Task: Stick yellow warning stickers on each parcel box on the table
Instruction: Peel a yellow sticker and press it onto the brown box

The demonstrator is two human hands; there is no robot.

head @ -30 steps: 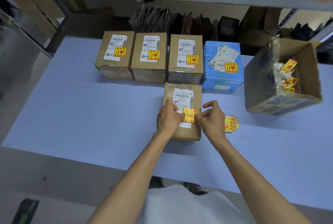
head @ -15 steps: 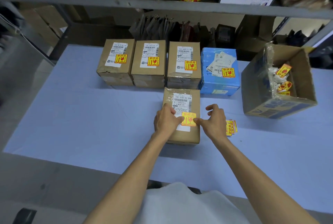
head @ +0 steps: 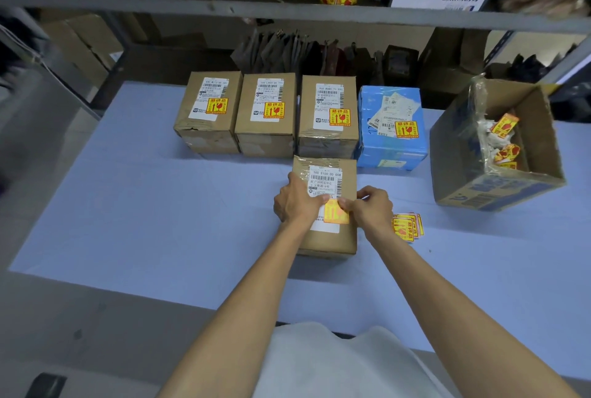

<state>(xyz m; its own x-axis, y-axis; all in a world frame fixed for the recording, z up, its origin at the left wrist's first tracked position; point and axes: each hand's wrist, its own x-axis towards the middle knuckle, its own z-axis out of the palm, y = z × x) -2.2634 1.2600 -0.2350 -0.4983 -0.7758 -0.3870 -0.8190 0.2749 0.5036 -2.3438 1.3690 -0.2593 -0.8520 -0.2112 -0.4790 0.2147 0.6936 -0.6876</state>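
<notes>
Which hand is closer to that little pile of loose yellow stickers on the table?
Right. The right hand is just beside the sticker pile, not touching; the left hand is farther, across the parcel box.

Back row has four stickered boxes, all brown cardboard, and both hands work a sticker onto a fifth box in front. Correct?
Not all brown: the head view shows the rightmost back-row one is a blue box. The rest holds: left hand and right hand hold the yellow sticker on the front box.
</notes>
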